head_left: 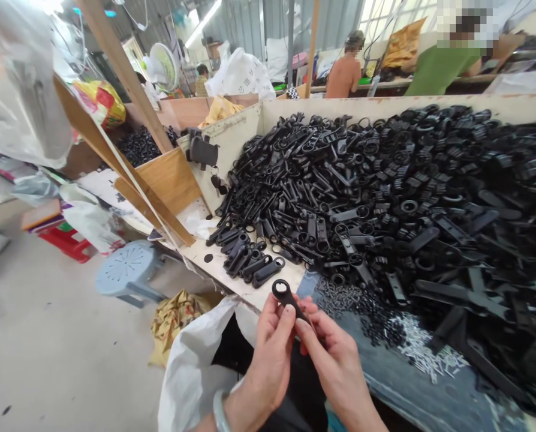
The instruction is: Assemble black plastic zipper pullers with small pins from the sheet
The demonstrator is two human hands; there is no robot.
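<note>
Between my two hands, just off the table's front edge, is a black plastic part with a ring at its end (282,290). My left hand (273,348) pinches it just below the ring with thumb and fingers; a pale bangle (221,411) circles that wrist. My right hand (333,348) grips the lower end, which its fingers mostly hide. Beyond my hands, similar ringed black parts (250,258) lie side by side on the table. Right of them rises a big heap of loose black parts (322,180).
Small dark pieces (371,312) and silvery pins (425,354) lie scattered at right. An open white sack (191,360) hangs below the table edge. A blue stool (131,270) stands at left, near a wooden post (128,72). Two people (343,73) sit at the far bench.
</note>
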